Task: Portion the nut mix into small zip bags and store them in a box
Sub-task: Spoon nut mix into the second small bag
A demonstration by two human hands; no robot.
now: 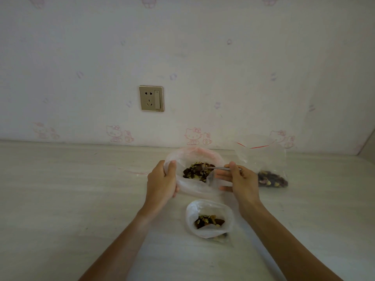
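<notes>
A large clear plastic bag lies open on the table with the nut mix inside. My left hand grips the bag's left rim and holds it open. My right hand pinches a metal spoon, whose bowl dips into the nut mix. Nearer to me stands a small zip bag, open at the top, with some nuts at its bottom. A second zip bag with a red seal line stands at the right, with nuts in its lower part.
The pale wood-grain table runs up against a wall with cartoon wallpaper. A wall socket sits above the table at the middle. No box is in view.
</notes>
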